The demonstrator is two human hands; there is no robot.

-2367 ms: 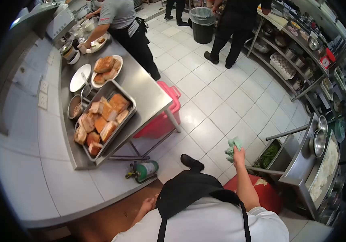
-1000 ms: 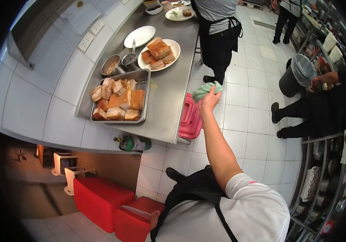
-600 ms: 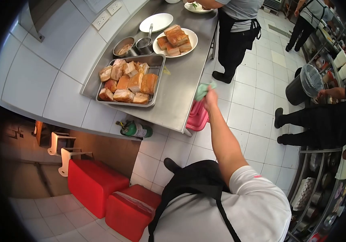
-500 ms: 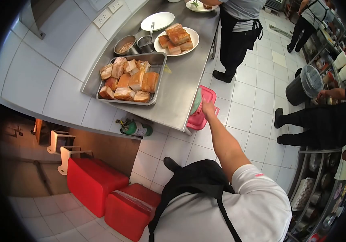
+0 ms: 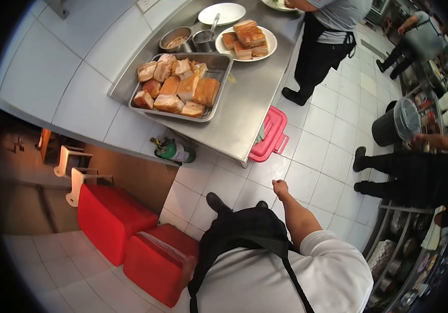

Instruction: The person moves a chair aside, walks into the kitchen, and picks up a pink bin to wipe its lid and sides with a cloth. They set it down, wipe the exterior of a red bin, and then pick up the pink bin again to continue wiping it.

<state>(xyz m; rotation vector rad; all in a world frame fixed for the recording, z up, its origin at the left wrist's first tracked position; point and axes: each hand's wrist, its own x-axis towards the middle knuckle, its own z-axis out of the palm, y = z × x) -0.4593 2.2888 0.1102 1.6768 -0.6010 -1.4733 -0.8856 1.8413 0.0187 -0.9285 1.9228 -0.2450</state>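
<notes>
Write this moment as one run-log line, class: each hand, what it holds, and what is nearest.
right hand: empty, over floor | left hand: out of view | nearest: pink bin under steel table | on table: tray of meat

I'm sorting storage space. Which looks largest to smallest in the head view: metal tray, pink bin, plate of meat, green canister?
1. metal tray
2. pink bin and plate of meat look alike; the table hides part of the bin
3. green canister

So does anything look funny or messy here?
A little. A green cloth hangs out from under the lid of the pink bin beside the steel table, as if caught in it. A green canister lies on its side on the floor. The right hand is empty, away from both.
</notes>
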